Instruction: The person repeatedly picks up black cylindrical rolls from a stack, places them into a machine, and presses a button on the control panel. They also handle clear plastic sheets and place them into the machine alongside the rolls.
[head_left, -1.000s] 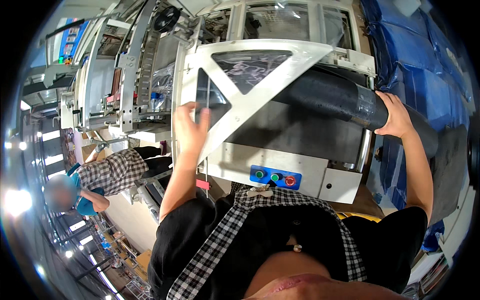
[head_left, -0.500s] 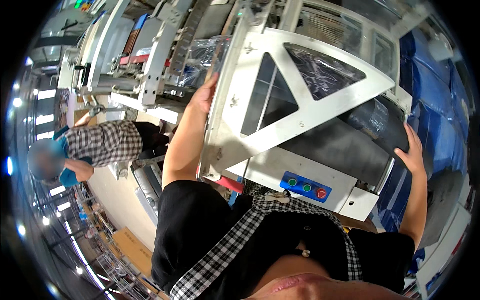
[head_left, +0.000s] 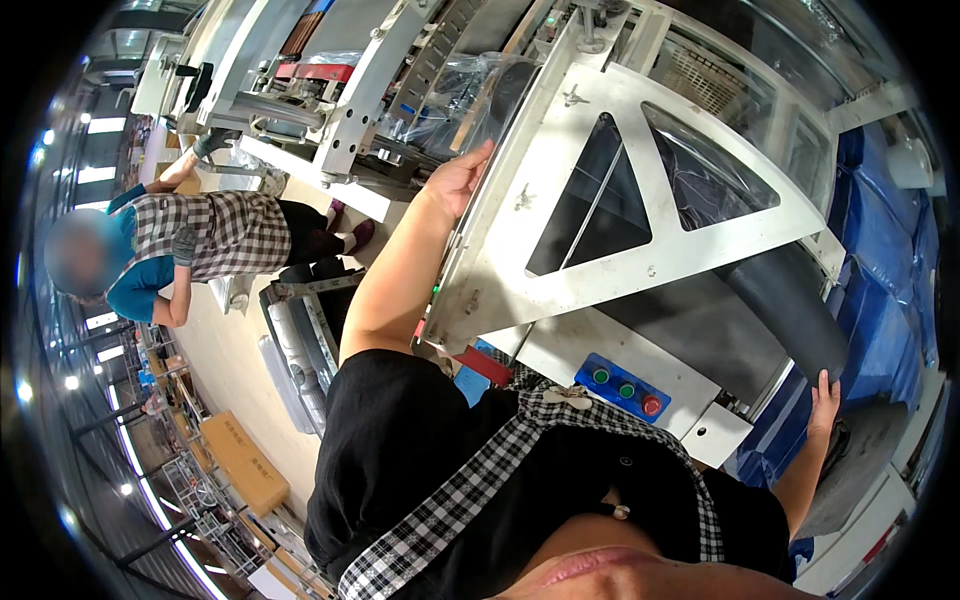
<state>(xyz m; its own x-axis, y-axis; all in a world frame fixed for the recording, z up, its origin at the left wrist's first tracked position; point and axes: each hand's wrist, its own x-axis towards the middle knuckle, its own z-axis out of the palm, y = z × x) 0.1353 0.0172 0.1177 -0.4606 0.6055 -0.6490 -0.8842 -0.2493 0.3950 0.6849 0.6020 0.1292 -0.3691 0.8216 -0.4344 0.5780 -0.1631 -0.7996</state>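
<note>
A large white machine cover (head_left: 590,290) with triangular cut-outs stands tilted in front of me. My left hand (head_left: 462,180) is closed at its left edge, its fingertips partly hidden behind the frame. A thick dark grey roll (head_left: 785,305) projects from under the cover on the right, over the dark machine bed (head_left: 665,325). At the roll's near end is my right hand (head_left: 824,402), its fingers stretched out and touching the end. A second dark rounded piece (head_left: 512,92) shows beyond the cover's left edge, beside clear plastic film (head_left: 455,95).
A blue panel (head_left: 625,388) with two green buttons and a red one is close to my body. Blue wrapped bundles (head_left: 880,240) lie on the right. Another machine (head_left: 350,130) stands at the left, where a co-worker in a checked apron (head_left: 235,235) works. A cardboard box (head_left: 243,462) is farther off.
My right hand has moved down to the roll's near end, and the roll reaches farther out. My view has shifted slightly. The co-worker has changed posture.
</note>
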